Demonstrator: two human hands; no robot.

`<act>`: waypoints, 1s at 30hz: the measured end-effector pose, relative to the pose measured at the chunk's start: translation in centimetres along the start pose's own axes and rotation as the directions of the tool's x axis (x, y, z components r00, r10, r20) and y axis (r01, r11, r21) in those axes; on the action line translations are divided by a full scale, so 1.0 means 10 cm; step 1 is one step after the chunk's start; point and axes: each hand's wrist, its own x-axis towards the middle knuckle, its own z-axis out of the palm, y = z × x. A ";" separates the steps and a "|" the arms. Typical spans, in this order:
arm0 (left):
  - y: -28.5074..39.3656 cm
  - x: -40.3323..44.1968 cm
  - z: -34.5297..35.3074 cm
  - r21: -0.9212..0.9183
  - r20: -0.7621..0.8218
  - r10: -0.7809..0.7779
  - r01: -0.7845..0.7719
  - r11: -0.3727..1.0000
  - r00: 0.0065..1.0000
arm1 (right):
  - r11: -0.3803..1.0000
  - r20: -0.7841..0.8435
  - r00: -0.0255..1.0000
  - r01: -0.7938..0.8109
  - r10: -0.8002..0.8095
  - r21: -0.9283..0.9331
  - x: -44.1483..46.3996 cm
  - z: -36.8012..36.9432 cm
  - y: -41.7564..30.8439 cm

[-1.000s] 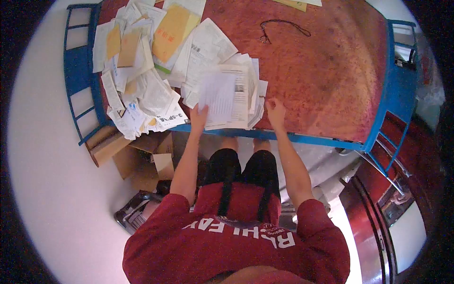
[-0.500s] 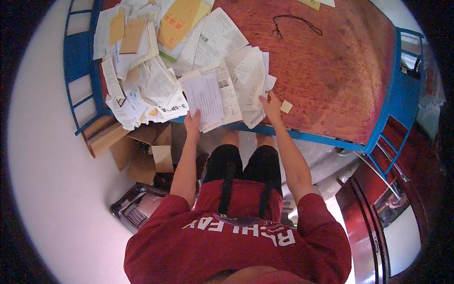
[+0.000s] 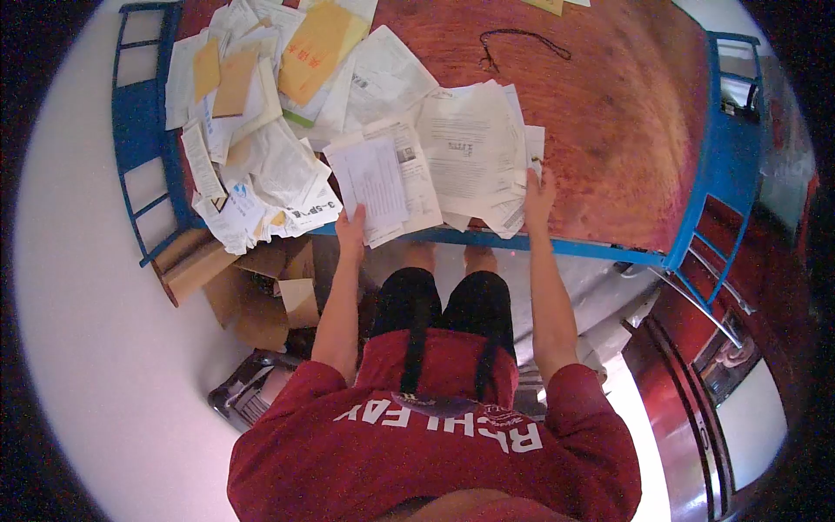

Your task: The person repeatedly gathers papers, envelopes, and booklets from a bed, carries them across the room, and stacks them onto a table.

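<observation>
From the head view, the left hand (image 3: 351, 228) grips the near left edge of a sheaf of papers (image 3: 374, 183), thumb on top. The right hand (image 3: 539, 196) is at the right edge of a second stack of papers (image 3: 465, 139); whether its fingers are closed on the sheets cannot be told. Both lots are at the near edge of the red table (image 3: 617, 148), side by side. To their left lies a disordered paper pile (image 3: 283, 170), a yellow-brown envelope (image 3: 313, 56) on top. A dark cord (image 3: 532, 35) lies beyond, towards the far side. An open cardboard box (image 3: 254, 309) stands below the table's near left corner.
</observation>
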 end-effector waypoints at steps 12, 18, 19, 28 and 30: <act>0.01 0.07 0.21 -0.084 0.103 0.016 -0.007 0.996 0.995 | 0.569 -0.374 0.893 -0.176 -0.251 -0.803 0.32 -0.69 0.20; -0.14 0.17 0.33 0.218 0.088 0.098 -0.115 0.969 0.991 | 0.973 0.115 0.989 -0.065 0.092 -0.221 0.16 -0.15 0.38; -0.13 0.16 0.36 0.273 0.150 0.140 -0.177 0.946 0.979 | 0.969 0.069 0.995 -0.055 0.073 -0.241 0.11 -0.02 0.42; -0.04 0.14 0.48 0.362 0.241 0.203 -0.282 0.889 0.949 | 0.905 0.080 0.974 -0.164 0.211 -0.392 -0.01 0.50 0.29; -0.01 0.11 0.48 0.311 0.228 0.207 -0.273 0.910 0.951 | 0.943 0.075 0.978 -0.165 0.194 -0.288 -0.06 0.54 0.18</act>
